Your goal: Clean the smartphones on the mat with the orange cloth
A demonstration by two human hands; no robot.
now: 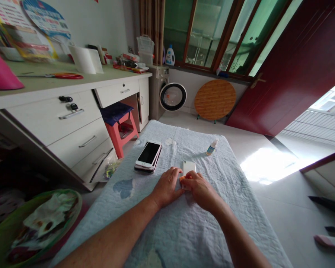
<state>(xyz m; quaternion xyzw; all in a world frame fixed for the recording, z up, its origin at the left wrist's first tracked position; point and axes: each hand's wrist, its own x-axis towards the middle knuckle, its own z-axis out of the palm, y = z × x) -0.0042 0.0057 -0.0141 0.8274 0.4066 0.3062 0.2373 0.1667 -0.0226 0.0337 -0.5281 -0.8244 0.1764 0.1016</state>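
Observation:
A small white phone lies face down on the pale blue cloth. My left hand rests at its near left edge with the fingers curled. My right hand is closed over the phone's near end, its fingertips pinched together beside the left hand. Something small and orange shows between the two hands; I cannot make out what it is. A stack of two phones lies to the left, screen up. A small bottle lies on the cloth farther off to the right.
A white desk with drawers runs along the left, a red stool under it. A green basin of rubbish sits at lower left. A washing machine, a round board and a dark red door stand behind.

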